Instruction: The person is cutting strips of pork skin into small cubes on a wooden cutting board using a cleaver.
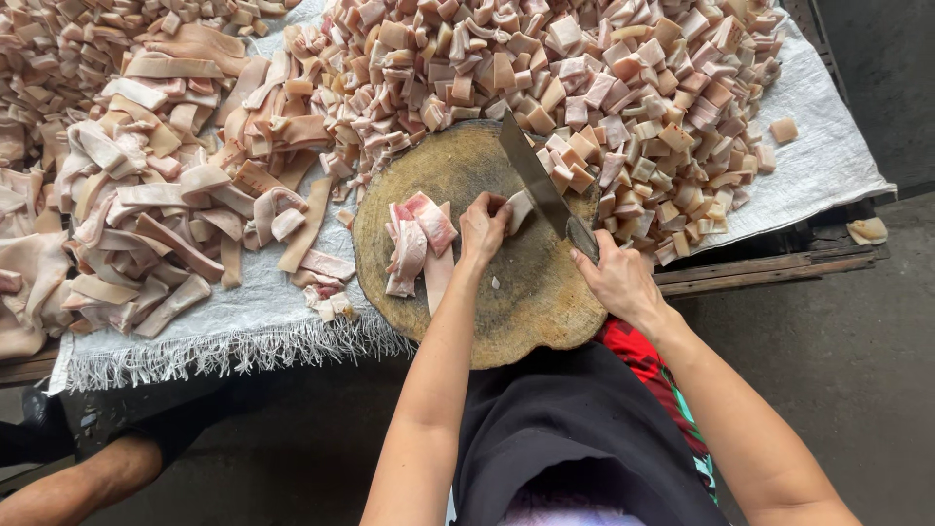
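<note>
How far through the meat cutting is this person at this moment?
Done: a big heap of cut cubes behind the round chopping block. In hand: the left hand holds a strip under the cleaver gripped by the right hand. Left: several strips on the block and a large pile of uncut strips.

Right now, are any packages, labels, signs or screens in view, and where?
None in view: no package, label, sign or screen.
Only a white woven sheet lies under the cut meat, with no print visible on it.
</note>
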